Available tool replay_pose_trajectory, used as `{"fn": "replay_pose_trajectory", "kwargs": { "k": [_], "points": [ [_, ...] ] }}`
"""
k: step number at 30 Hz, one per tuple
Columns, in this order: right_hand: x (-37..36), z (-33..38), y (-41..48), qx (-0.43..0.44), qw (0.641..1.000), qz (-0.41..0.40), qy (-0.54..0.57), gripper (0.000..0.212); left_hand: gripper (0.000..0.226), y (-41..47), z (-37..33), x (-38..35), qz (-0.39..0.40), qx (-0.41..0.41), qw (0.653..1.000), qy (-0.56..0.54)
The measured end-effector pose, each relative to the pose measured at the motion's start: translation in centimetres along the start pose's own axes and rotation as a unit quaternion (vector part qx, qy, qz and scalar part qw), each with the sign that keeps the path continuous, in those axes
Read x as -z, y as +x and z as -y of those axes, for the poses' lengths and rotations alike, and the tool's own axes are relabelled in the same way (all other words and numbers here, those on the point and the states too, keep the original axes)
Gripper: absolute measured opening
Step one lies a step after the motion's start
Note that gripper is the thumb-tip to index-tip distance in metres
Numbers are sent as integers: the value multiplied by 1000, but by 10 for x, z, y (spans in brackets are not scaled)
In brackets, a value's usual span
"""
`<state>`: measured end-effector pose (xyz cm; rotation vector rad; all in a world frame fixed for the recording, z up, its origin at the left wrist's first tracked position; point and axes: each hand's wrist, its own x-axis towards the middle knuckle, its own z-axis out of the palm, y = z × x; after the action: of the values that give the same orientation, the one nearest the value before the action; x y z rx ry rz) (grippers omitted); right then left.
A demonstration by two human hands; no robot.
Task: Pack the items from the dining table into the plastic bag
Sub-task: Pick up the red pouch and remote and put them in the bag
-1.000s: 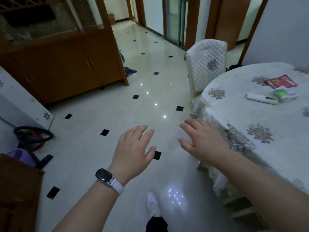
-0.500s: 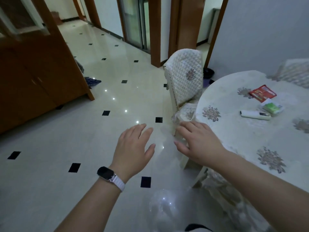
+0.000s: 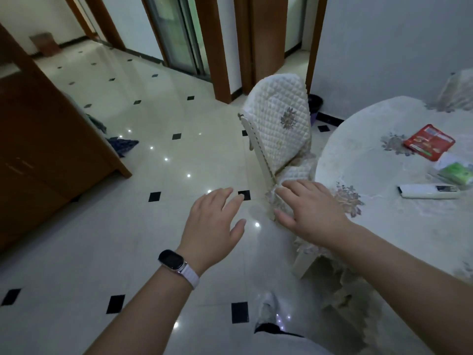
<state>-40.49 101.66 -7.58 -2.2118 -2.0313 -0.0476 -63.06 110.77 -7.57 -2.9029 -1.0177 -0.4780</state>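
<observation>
The round dining table (image 3: 378,221) with a floral cloth fills the right side. On it lie a red packet (image 3: 428,141), a green pack in clear wrap (image 3: 455,172) and a white remote-like stick (image 3: 430,194). My left hand (image 3: 212,224), with a watch on its wrist, hovers over the floor with fingers spread and holds nothing. My right hand (image 3: 309,208) hovers at the table's left edge, fingers straight and empty, well short of the items. No plastic bag shows.
A quilted white chair (image 3: 279,126) stands pushed against the table's left side, just beyond my right hand. A wooden cabinet (image 3: 46,160) is at the left, with blue cloth (image 3: 122,146) on the tiled floor beside it. My foot (image 3: 268,313) is at the bottom.
The view has swung right and come closer to the table, so the items sit nearer. Both hands stay spread and empty in front of me.
</observation>
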Motion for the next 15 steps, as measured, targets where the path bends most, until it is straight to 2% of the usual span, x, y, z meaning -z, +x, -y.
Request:
{"fn": "replay_pose_trajectory", "kwargs": {
  "k": [5, 8, 15],
  "points": [
    [-14, -24, 77, -18, 998, -47, 37, 46, 46, 78, 35, -7, 17, -34, 999, 22],
    [-12, -48, 115, -31, 998, -47, 40, 49, 46, 127, 45, -14, 4, -44, 999, 22],
    [-9, -112, 134, -117, 991, -53, 29, 47, 45, 223, 39, -46, 5, -121, 993, -13]
  ]
}}
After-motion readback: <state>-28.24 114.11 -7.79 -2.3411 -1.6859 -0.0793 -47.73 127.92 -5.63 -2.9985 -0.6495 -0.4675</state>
